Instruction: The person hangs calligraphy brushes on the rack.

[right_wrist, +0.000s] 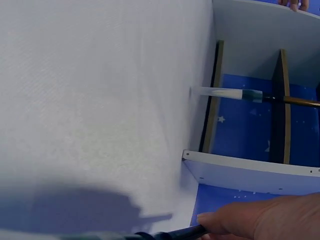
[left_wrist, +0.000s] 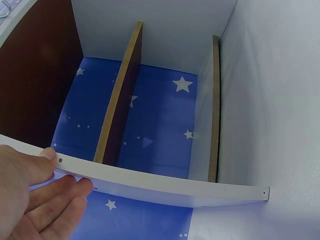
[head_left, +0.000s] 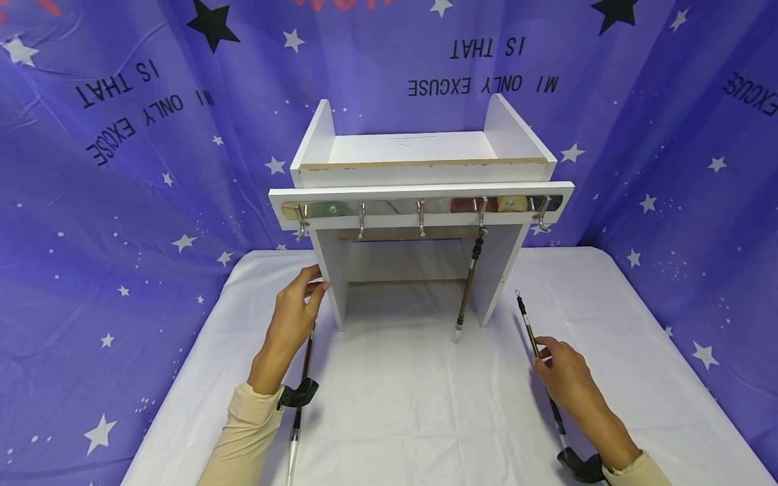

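My left hand (head_left: 292, 314) grips the left side panel (left_wrist: 150, 179) of a white wooden rack (head_left: 407, 177), thumb at its front edge and fingers along the outer side. To the right of the rack, my right hand (head_left: 568, 378) pinches a calligraphy brush (head_left: 527, 329) by its handle, with its looped end pointing up and away. A second brush (head_left: 467, 290) hangs from the rack's fourth hook (head_left: 483, 214), its pale tip downward. Partly hidden under my left forearm is a third brush (head_left: 307, 354), beside the rack.
A rail (head_left: 389, 207) with several metal hooks runs across the rack's front. Above it is an open-topped shelf (head_left: 413, 145). The rack stands on a white cloth-covered table (head_left: 395, 405), with a blue star-patterned curtain (head_left: 377, 67) behind.
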A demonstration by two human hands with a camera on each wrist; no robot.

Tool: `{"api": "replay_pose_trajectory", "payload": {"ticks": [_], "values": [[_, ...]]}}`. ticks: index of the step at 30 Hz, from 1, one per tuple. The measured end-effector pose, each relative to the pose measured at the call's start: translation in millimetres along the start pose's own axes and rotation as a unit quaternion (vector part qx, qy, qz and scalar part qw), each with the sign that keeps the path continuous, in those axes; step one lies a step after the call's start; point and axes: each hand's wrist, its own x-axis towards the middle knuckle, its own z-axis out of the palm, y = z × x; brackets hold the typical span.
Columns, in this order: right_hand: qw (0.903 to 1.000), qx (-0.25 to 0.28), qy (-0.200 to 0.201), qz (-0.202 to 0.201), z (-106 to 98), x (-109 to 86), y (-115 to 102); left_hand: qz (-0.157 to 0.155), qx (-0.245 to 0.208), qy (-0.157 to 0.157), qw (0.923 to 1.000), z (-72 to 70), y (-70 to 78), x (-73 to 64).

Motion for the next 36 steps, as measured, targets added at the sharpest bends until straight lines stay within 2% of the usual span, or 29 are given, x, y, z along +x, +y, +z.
{"api": "replay_pose_trajectory", "payload": {"ticks": [13,17,22,27,36], "values": [[0.997,0.014,0.063,-0.042,-1.5,1.0,-9.8,-0.004,-0.001,0.003,1.0,-0.1,-0.4,0.5],[0.9921,0.023,0.108,-0.06,-2.0,-0.8,-14.1,-0.001,0.002,0.004,1.0,0.3,-0.3,0.5],[0.9805,0.031,0.175,-0.083,-4.5,-3.1,-20.1,-0.004,0.004,0.002,1.0,0.7,0.6,0.2],[0.9735,0.047,0.21,-0.077,-11.0,-2.4,-25.5,-0.003,0.003,0.002,1.0,0.4,0.7,0.6],[0.9654,0.071,0.246,-0.046,-24.5,-5.3,-34.0,-0.009,0.002,0.0,1.0,0.6,0.7,0.7]]}}
